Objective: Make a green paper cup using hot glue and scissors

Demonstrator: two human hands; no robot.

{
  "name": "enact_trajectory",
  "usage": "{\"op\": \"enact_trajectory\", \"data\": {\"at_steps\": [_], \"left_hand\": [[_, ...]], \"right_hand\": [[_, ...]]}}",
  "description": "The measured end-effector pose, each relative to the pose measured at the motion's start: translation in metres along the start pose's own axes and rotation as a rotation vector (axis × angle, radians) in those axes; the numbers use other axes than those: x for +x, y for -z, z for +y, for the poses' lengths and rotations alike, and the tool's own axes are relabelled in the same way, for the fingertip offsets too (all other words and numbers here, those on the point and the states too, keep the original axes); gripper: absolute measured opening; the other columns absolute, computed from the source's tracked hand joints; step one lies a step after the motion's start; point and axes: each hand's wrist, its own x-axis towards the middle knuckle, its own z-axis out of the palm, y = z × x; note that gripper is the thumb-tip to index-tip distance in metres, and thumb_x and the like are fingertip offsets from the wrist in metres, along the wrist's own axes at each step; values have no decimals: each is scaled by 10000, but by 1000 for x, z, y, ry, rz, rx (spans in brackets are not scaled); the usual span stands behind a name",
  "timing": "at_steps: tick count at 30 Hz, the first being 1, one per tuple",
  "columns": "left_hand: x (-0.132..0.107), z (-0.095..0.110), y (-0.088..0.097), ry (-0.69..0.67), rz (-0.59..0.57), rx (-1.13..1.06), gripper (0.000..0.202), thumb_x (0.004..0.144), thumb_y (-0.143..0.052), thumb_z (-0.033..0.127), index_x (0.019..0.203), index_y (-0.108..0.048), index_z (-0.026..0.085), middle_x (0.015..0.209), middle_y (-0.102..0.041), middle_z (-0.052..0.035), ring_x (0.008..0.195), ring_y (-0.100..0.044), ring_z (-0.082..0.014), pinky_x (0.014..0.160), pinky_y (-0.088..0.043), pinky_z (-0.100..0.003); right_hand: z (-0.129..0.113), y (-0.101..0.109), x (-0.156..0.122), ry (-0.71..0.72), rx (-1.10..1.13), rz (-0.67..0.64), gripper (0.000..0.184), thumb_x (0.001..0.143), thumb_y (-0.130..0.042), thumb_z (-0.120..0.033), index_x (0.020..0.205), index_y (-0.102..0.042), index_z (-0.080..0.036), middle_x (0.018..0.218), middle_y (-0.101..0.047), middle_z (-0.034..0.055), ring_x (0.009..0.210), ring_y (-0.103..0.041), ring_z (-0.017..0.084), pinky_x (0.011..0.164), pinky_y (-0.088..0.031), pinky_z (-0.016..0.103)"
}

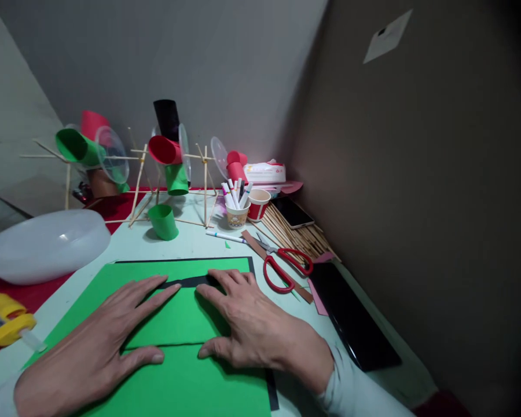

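While left hand [95, 341] and right hand [247, 324] press flat | green paper [178, 318] folded | grips released

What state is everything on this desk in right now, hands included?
Green paper, partly folded, held flat.
Left hand, open, flat on the paper.
Right hand, open, pressing the folded part.
Scissors, shut, lying flat.
Marker cup, upright, full of markers.
Phone, screen dark.
Tablet, screen dark.
Glue gun, lying on its side.
Green cup, standing on the table.
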Motion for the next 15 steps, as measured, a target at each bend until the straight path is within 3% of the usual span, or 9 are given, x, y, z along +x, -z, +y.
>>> {"op": "enact_trajectory", "data": {"at_steps": [3, 8, 15], "left_hand": [[2, -5, -1, 21, -20, -19, 834, 839, -596, 646, 1539, -210, 411, 1582, -370, -21, 1392, -432, -332, 1080, -459, -509], [3, -6, 0, 64, -12, -64, 781, 848, -593, 637, 1521, -249, 437, 1465, -492, -36, 1300, -520, -303, 1032, -498, -455], [4, 6, 3, 44, 64, -20, 719, 859, -607, 588, 1500, -329, 420, 1415, -549, -56, 1248, -570, -307, 1006, -513, -438]], "right_hand": [[1, 1, 2, -8, -21, 12, 833, 790, -686, -634, 1411, -481, -118, 1417, -486, 239, 1215, -484, 413, 989, -420, 609], [0, 4, 2, -15, -41, 21, 641, 844, -673, -539, 1312, -552, -118, 1186, -613, 171, 1081, -543, 346, 960, -445, 564], [0, 3, 0, -18, -43, 17, 570, 888, -614, -530, 1319, -548, -163, 1191, -590, 152, 1068, -515, 332, 932, -447, 544]]}}
